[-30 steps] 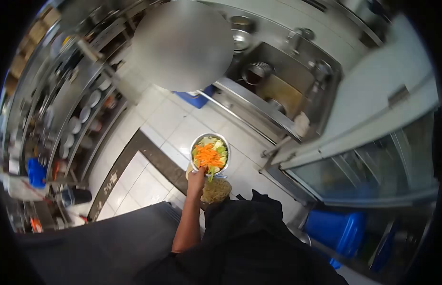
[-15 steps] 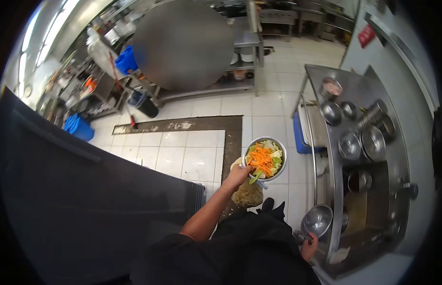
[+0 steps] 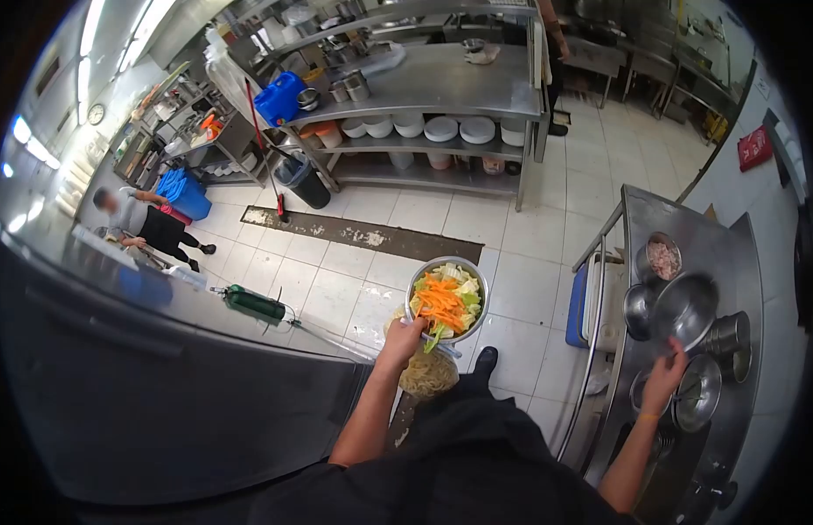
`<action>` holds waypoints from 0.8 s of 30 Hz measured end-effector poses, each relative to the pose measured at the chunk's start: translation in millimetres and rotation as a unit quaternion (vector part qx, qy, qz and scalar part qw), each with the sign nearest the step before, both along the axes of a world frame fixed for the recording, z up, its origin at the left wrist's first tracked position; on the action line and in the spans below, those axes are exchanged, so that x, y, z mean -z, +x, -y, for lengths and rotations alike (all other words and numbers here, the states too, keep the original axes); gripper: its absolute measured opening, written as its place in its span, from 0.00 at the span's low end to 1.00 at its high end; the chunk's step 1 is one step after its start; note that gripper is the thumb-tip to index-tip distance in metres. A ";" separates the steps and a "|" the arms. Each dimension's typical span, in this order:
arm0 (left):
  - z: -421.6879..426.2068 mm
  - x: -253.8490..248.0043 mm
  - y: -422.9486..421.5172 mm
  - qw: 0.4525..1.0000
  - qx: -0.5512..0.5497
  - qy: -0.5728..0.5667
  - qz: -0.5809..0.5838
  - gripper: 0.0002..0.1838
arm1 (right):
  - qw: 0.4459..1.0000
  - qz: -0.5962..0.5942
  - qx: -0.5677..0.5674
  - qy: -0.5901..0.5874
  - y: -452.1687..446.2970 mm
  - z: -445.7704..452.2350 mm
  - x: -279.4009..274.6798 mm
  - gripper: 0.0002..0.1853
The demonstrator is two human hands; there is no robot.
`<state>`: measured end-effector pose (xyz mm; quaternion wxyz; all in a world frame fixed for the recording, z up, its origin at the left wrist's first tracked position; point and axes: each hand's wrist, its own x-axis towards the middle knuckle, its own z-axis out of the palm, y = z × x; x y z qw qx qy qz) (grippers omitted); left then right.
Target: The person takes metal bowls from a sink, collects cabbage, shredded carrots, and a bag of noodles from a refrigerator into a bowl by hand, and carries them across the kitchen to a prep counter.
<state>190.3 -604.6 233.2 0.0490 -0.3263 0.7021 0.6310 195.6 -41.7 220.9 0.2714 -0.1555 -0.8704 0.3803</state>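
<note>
My left hand is closed on the rim of a metal bowl filled with shredded carrot and cut cabbage. A clear bag of noodles hangs just below that bowl. Over the steel counter at the right, my right hand grips the near edge of an empty metal bowl, tilted above other bowls. Next to it stands a metal pot of pinkish meat. More metal bowls lie close to my right wrist.
A dark, flat-topped unit fills the lower left. Ahead stands a steel shelf table with stacked plates, beside a black bin. One person is at the far left, another at the back. A blue crate sits under the counter.
The view has swung right, toward the counter. My right hand, with the empty bowl, has come up from beside the sink to above the counter. My left hand still holds the vegetable bowl.
</note>
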 end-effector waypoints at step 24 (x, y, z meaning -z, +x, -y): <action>-304.8 -90.3 -489.6 0.942 0.319 0.091 -0.043 0.17 | 0.934 0.226 0.264 -0.086 -327.3 -285.5 97.2 0.19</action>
